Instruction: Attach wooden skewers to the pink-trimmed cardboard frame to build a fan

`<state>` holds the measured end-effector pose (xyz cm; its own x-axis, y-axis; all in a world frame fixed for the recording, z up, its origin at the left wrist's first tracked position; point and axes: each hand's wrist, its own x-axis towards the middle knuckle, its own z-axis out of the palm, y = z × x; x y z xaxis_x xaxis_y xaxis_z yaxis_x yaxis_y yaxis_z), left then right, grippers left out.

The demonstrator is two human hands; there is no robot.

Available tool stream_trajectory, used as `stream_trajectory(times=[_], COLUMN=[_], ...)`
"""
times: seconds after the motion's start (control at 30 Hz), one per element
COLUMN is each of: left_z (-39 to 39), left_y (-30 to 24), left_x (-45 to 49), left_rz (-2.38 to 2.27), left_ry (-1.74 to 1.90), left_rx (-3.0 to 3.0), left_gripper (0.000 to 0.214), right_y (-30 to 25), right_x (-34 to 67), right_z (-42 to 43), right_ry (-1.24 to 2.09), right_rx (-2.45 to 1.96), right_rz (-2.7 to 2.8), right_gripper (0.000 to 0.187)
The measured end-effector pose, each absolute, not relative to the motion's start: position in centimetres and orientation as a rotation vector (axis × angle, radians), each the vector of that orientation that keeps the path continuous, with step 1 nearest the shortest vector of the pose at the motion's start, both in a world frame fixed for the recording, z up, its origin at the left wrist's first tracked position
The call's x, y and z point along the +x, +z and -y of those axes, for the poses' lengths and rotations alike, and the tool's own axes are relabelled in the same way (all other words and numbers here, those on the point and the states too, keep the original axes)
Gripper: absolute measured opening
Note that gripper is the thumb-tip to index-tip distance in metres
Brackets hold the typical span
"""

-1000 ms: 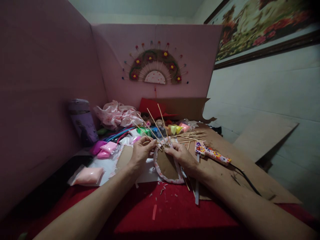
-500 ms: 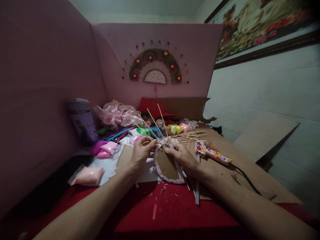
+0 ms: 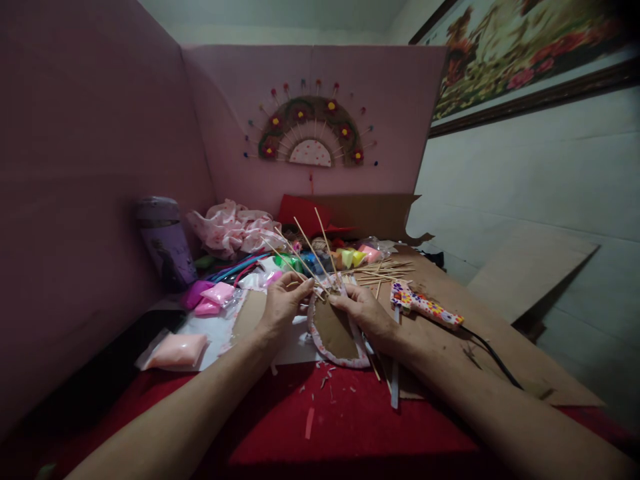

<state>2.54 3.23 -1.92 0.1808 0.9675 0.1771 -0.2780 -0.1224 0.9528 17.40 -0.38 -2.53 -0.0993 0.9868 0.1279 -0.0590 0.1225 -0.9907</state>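
A half-round cardboard piece edged with pink-patterned cloth is tilted up between my hands. Several thin wooden sticks fan out from its upper edge. My left hand is closed, thumb and fingers pinching the lower end of a stick at the left of the fan. My right hand grips the cardboard piece along its right edge, thumb on the bare brown face near the stick ends. A second cloth-edged cardboard piece lies behind my left hand.
A flowered glue gun with a glue stick and black cord lies on a brown board to the right. Loose sticks, bagged clay, crumpled cloth and a purple tumbler surround the work. A decorated fan hangs behind.
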Motion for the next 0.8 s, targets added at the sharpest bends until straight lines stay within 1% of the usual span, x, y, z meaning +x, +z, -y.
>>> stream_trajectory(times=[0.47, 0.8], left_z=[-3.28, -3.25], left_y=[-1.94, -1.88], left_x=[2.57, 2.58], left_rz=[-0.787, -0.793], left_ry=[1.27, 1.275], left_rx=[1.21, 1.19], left_gripper=[0.031, 0.033], right_y=[-2.73, -2.48], right_x=[17.46, 17.43], right_z=[0.27, 0.35], right_ry=[1.237, 1.219], right_rx=[-1.004, -1.023], right_rz=[1.309, 1.308], right_gripper=[0.018, 0.021])
